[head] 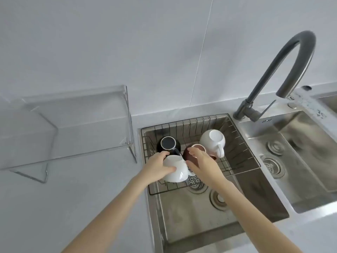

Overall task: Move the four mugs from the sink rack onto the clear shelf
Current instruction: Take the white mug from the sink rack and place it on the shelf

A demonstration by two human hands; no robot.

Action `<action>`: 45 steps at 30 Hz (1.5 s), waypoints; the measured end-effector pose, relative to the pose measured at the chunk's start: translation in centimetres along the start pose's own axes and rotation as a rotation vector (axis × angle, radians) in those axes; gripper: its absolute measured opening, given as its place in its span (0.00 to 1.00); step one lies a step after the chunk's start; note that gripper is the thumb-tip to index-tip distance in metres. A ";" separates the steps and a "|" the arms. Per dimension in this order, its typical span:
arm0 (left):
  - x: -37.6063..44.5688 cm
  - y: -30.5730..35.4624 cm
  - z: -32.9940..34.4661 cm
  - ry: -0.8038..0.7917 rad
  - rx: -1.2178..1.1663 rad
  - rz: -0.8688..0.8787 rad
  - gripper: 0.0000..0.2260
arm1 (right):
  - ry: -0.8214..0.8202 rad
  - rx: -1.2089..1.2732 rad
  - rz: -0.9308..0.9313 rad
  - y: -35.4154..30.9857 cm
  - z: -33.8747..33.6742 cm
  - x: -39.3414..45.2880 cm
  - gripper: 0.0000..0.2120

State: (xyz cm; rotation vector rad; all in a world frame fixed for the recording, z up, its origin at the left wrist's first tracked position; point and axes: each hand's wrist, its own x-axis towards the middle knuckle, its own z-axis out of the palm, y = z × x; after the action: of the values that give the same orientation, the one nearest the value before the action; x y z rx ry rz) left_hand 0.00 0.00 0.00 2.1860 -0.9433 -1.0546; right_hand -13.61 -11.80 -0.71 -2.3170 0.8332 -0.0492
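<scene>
First mug being lifted from the rack.
Left hand [158, 166] grips the near white mug [176, 169] at the sink rack [242, 152] front-left corner; right hand [203, 161], open, closes over the brown mug [188, 155]; next, carry left to the clear shelf [73, 114].

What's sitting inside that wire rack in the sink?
Four upside-down mugs sit in the wire rack: a black mug, a brown mug, and two white mugs. The hands partly cover two.

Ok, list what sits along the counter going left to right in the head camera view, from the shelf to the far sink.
clear shelf → black mug → brown mug → white mug at the back of the rack → faucet → right sink basin.
</scene>
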 end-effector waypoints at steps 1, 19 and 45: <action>0.5 0.1 0.1 -0.005 0.013 -0.011 0.28 | -0.018 -0.007 0.029 0.5 0.3 0.4 0.20; 4.2 -1.6 1.3 -0.062 -0.033 -0.101 0.29 | -0.168 0.301 0.228 3.0 1.3 3.2 0.08; -9.3 -2.6 -25.7 0.620 -0.078 0.180 0.32 | 0.023 0.434 -0.368 -26.2 -2.7 10.3 0.05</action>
State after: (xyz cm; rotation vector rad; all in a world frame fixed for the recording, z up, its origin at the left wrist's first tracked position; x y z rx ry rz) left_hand 17.76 12.80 16.55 2.1139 -0.7671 -0.2838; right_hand 8.42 -4.22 15.37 -2.0246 0.3494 -0.3786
